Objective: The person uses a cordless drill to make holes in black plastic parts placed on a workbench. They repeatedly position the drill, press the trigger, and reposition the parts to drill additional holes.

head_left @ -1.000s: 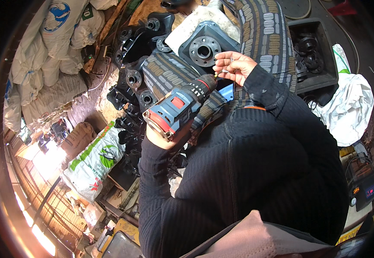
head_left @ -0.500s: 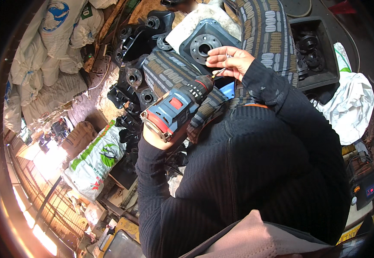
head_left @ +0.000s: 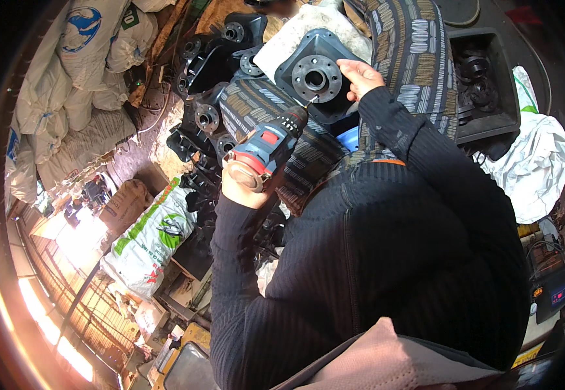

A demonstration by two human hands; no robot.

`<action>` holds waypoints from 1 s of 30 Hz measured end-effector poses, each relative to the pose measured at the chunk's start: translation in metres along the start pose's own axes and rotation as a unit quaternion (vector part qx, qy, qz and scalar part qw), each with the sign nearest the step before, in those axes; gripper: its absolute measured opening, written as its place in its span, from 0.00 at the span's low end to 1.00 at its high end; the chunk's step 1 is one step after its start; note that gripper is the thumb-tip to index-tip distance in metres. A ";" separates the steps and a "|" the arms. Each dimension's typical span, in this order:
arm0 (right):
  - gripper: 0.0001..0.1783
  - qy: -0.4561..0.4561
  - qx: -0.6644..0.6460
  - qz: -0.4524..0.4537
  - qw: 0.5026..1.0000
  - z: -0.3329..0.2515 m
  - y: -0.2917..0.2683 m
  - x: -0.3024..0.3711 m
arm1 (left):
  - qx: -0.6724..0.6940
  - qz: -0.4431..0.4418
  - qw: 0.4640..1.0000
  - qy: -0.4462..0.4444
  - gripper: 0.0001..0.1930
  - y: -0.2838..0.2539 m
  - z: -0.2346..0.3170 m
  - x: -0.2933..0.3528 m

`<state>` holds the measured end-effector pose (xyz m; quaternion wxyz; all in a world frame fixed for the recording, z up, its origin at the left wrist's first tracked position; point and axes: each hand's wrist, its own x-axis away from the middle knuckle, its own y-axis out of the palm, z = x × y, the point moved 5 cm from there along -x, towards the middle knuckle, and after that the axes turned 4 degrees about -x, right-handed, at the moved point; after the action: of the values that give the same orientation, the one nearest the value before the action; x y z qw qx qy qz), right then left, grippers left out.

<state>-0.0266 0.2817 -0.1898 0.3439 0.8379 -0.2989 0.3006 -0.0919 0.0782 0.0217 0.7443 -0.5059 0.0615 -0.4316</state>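
Note:
My left hand grips a blue and red cordless drill. The drill's bit meets the lower rim of a round flange with holes around a central bore. That flange sits on a dark flanged metal part with a squarish base. The part rests by my thighs, against a dirty white pad. My right hand is closed, thumb and forefinger at the flange's right edge. Whether a small piece is also between those fingers is hidden.
Several similar black flanged parts are heaped to the left. A black bin of dark metal parts stands at the right, beside a crumpled white sack. Full white sacks are stacked at the far left.
My right hand has left the drill's tip and moved up to the flange's right edge. The drill's bit has come onto the flange's lower rim.

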 end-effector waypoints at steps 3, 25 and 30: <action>0.19 0.003 0.063 0.017 0.998 0.005 0.000 -0.009 | 0.004 -0.040 0.999 -0.034 0.15 0.007 -0.003 -0.008; 0.19 0.080 0.116 0.009 0.990 0.008 0.008 -0.007 | 0.059 -0.189 0.972 -0.128 0.21 0.016 0.014 -0.049; 0.19 0.075 0.118 0.005 0.990 -0.002 0.011 -0.001 | -0.026 -0.150 0.987 -0.059 0.31 0.019 0.009 -0.048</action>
<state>-0.0355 0.2775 -0.1852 0.2624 0.8461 -0.2392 0.3976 -0.1055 0.1206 -0.0057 0.6602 -0.5534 -0.0479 -0.5056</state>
